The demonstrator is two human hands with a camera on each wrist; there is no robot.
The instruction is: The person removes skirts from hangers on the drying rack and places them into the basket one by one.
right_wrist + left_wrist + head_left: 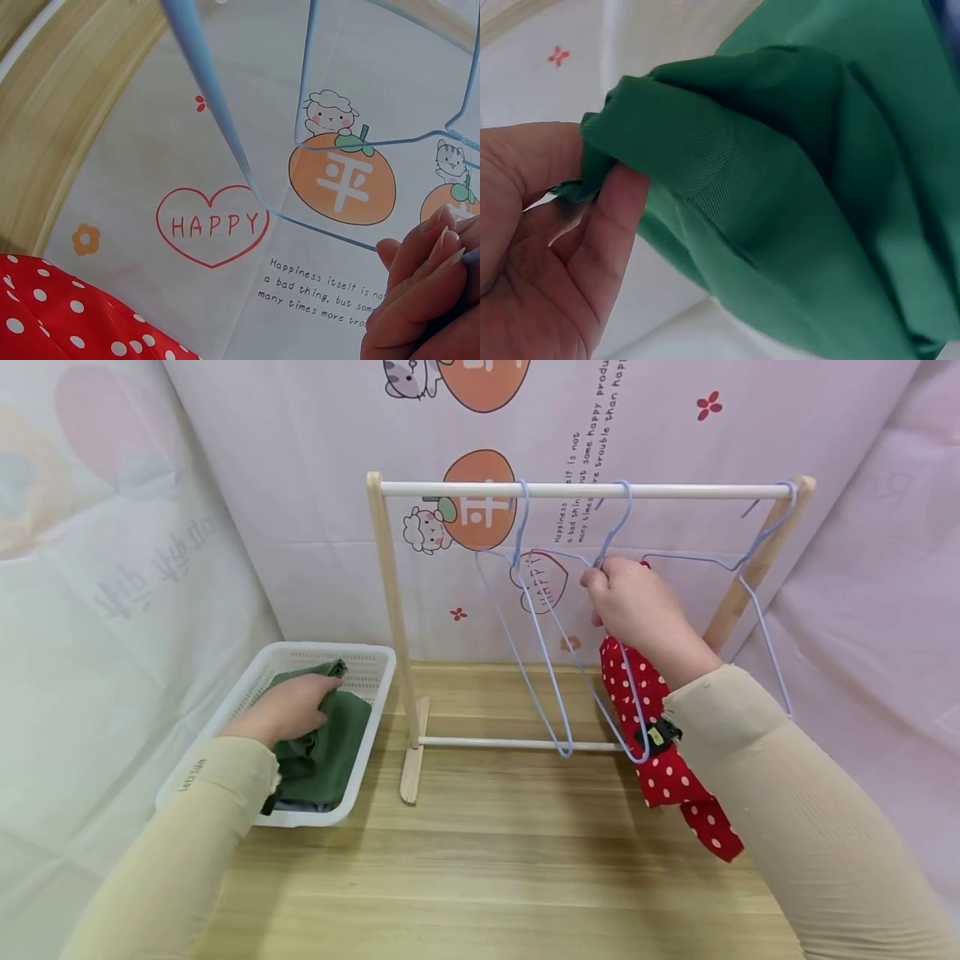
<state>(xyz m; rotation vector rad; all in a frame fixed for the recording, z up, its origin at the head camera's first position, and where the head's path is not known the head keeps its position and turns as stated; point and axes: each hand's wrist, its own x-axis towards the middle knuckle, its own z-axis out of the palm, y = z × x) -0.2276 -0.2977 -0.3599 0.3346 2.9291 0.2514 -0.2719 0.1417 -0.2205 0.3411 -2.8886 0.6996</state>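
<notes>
My left hand is at the white basket, pinching a gathered edge of dark green cloth. In the left wrist view, thumb and fingers grip a fold of this green cloth; its garment type is unclear. Over at the rack, my right hand holds the middle light-blue hanger just below its hook, which loops over the bar. Beyond the right hand hangs a red polka-dot cloth, partly hidden by the arm; how it is held up is hidden.
Another blue hanger hangs left of the held one. A further hanger hangs at the bar's right end. The rack's wooden foot stands on the wood-grain surface, beside the basket. Printed white sheets enclose the back and sides.
</notes>
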